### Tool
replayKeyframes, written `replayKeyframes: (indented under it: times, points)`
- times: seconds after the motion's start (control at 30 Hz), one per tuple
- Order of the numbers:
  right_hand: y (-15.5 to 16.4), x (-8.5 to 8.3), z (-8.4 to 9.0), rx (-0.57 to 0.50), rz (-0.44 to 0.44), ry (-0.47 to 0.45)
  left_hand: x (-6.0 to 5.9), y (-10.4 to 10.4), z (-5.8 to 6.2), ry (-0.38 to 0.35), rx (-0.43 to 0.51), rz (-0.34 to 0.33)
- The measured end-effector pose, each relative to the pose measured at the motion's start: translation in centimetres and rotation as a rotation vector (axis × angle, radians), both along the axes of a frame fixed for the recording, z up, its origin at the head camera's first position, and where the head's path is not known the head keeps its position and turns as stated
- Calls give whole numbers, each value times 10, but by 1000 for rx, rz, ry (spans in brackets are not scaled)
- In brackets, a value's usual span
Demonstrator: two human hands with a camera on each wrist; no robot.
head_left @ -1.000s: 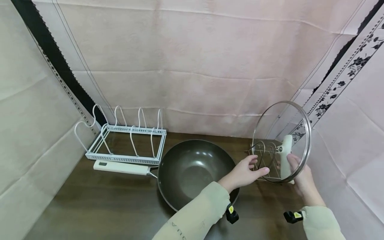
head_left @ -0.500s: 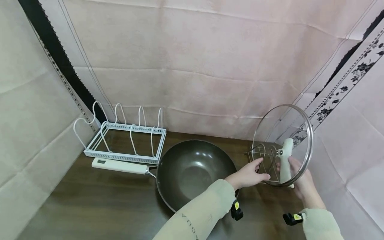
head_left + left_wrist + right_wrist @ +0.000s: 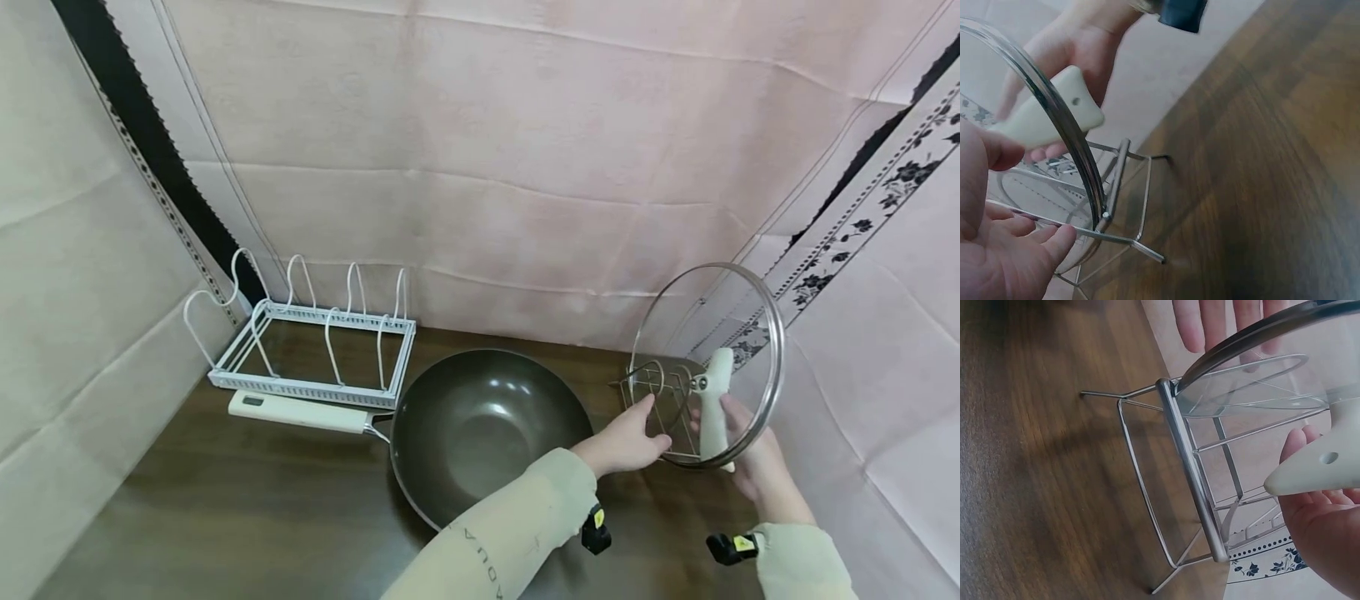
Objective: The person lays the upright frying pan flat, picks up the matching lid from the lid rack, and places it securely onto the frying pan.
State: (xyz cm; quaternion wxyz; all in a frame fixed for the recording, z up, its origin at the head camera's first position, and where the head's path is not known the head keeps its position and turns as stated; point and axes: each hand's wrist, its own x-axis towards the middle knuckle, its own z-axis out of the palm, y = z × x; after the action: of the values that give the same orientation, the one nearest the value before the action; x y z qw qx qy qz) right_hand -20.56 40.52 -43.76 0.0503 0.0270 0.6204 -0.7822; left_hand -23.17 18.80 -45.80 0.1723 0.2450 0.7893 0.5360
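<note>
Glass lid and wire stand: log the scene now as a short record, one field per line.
lid: glass lid, upright, lower rim at the stand's bar
stand: metal wire stand on the wooden table
right hand: right hand holds the lid's cream handle
left hand: left hand, fingers straight, touches the stand's front wire
wok: dark wok left of the stand, cream handle pointing left
rack: white rack behind the wok's handle
</note>
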Motion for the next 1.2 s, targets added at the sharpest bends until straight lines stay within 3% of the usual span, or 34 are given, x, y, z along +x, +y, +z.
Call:
replayKeyframes:
  times: [0.17, 0.37, 0.47, 0.53, 0.7, 0.83, 1.0, 1.2]
  points:
    - [0, 1, -2, -99, 14, -16, -9, 5, -7, 91, -3, 10]
    - [0, -2, -6, -269, 75, 78, -3, 9, -4, 152, -119, -16]
    - [0, -5, -8, -325, 120, 124, -1, 11, -3, 159, -125, 11]
    - [0, -6, -9, -333, 138, 129, -2, 13, -3, 171, -84, 72]
    - [-1, -10, -8, -280, 147, 85, -10, 17, -8, 176, -3, 232]
    - [-2, -11, -4, -189, 112, 43, -13, 23, -12, 158, -7, 276]
    - [-6, -16, 2, 11, 24, -3, -16, 27, -17, 184, -11, 348]
    - [-8, -16, 6, 43, -32, -35, -19, 30, -17, 224, -19, 400]
